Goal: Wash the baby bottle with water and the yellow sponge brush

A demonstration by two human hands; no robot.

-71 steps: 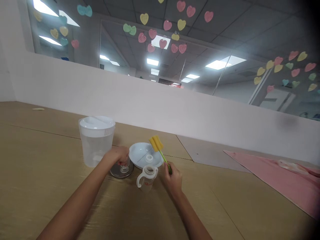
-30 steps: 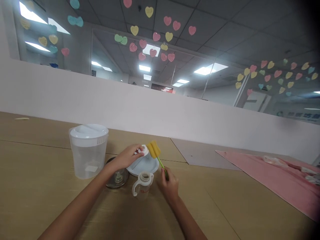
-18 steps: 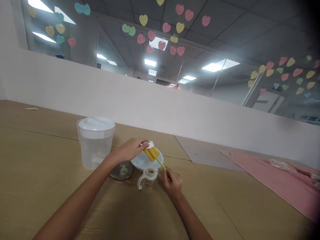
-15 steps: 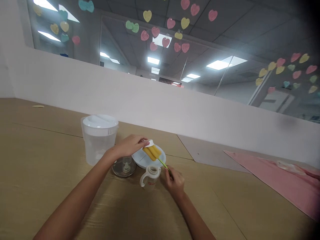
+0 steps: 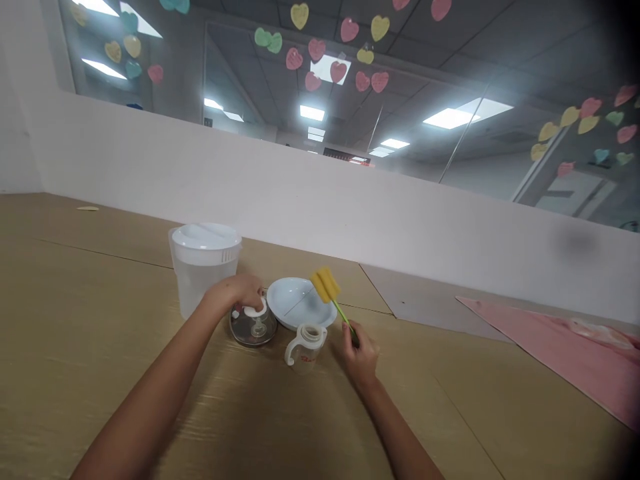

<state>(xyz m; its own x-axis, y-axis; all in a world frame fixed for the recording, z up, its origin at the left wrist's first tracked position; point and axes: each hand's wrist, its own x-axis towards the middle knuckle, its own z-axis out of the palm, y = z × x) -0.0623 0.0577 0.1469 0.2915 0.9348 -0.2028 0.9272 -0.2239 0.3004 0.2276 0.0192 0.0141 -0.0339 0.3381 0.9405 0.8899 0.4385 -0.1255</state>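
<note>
Your R hand (image 5: 362,353) wraps sponge bottle brush (image 5: 326,285) by its handle (image 5: 355,334) (best hold; prob. light, soft head), L hand (image 5: 244,292) pinches white bottle collar (image 5: 255,309) rim, prob. stiff.

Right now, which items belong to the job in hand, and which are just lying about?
Likely in the job:
yellow sponge brush, in right hand
white ring, at left hand
clear teat
dark tray
handled bottle
white bowl
lidded pitcher, less surely

Apparently lying about:
pink cloth
pale scrap
heart-shaped notes, on the glass

White ring (image 5: 255,309) off sponge brush (image 5: 327,288) — apparently on dark tray (image 5: 243,334).
</note>
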